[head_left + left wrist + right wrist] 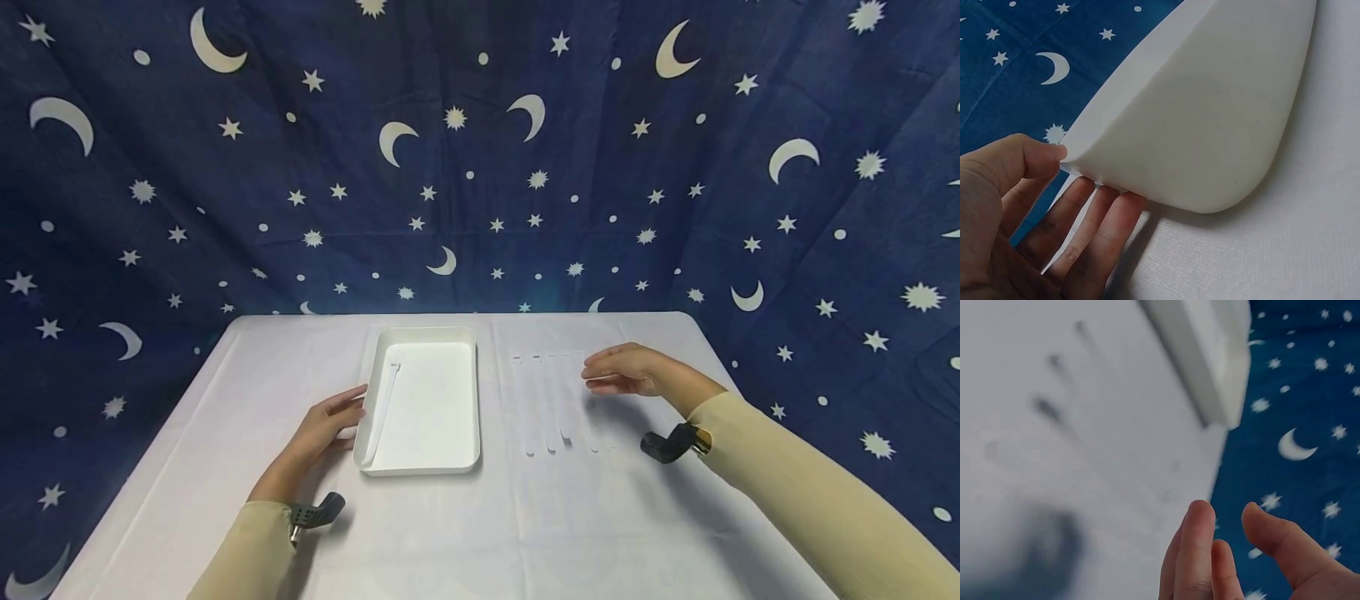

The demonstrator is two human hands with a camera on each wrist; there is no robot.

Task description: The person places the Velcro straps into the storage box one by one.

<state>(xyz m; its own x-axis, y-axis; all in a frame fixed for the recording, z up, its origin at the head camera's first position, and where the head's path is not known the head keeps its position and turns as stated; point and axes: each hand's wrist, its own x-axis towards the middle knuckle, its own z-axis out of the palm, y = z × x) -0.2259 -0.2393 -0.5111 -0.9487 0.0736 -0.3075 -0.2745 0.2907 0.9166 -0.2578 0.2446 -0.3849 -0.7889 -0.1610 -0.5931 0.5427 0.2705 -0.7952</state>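
Observation:
A shallow white tray (pixel 435 408) stands left of the table's middle. My left hand (pixel 328 423) holds its left side; in the left wrist view the thumb lies at the rim and the fingers (pixel 1113 228) press the outer wall. Inside the tray, along its left wall, lies one thin white strip (pixel 386 408) with a small wider head, like a cable tie. Several similar strips (pixel 565 432) lie side by side on the cloth to the right, faint against it. Above their right end hovers my right hand (pixel 624 371), thumb and fingers apart, with nothing seen between them.
A white cloth (pixel 450 533) covers the table. Behind it hangs a dark blue curtain (pixel 480 167) with moons and stars. Each wrist carries a black camera mount, such as the right mount (pixel 667 444).

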